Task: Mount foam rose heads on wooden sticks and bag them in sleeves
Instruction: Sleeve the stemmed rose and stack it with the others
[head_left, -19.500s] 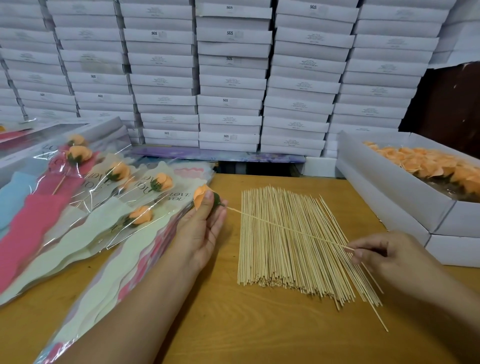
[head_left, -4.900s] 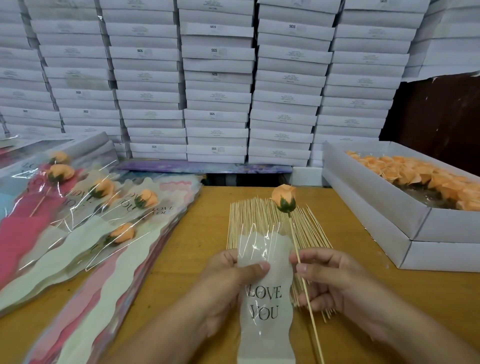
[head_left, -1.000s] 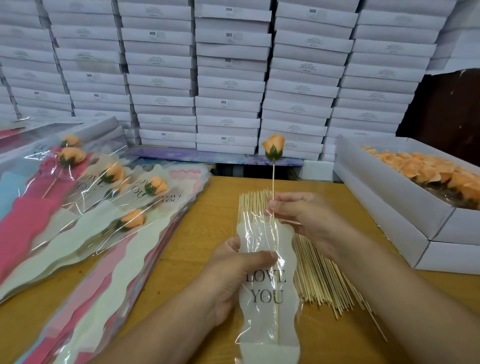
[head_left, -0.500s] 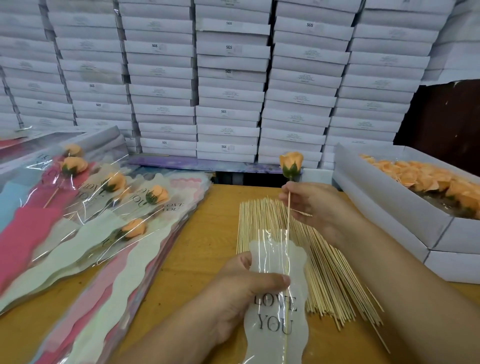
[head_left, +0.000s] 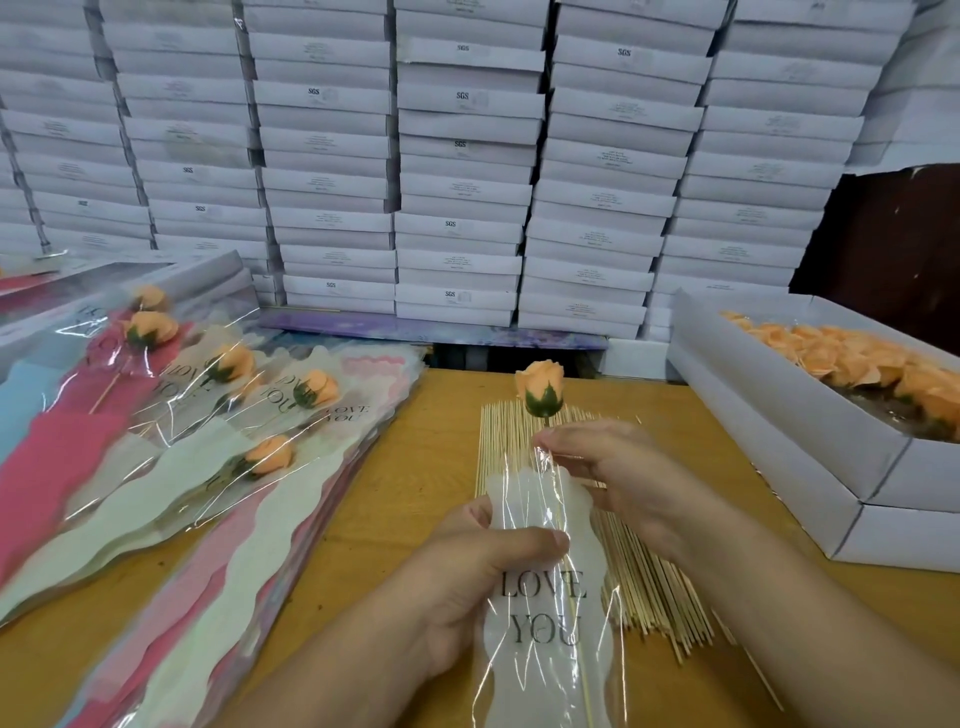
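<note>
An orange foam rose head (head_left: 540, 387) with a green base sits on a thin wooden stick, most of which runs down inside a clear sleeve (head_left: 545, 613) printed LOVE YOU. My left hand (head_left: 467, 582) grips the sleeve from the left, thumb across its front. My right hand (head_left: 618, 478) pinches the stick just below the rose, at the sleeve's mouth. Under both hands lies a spread of bare wooden sticks (head_left: 649, 582) on the table.
Bagged roses (head_left: 270, 457) lie fanned on a stack of coloured sleeves (head_left: 171, 571) at the left. An open white box of loose orange rose heads (head_left: 857, 364) stands at the right. A wall of stacked white boxes (head_left: 467, 171) rises behind the wooden table (head_left: 426, 447).
The rose on its stick has gone further down into the sleeve. My right hand has come down with it, closer to the sleeve's mouth. My left hand keeps its hold.
</note>
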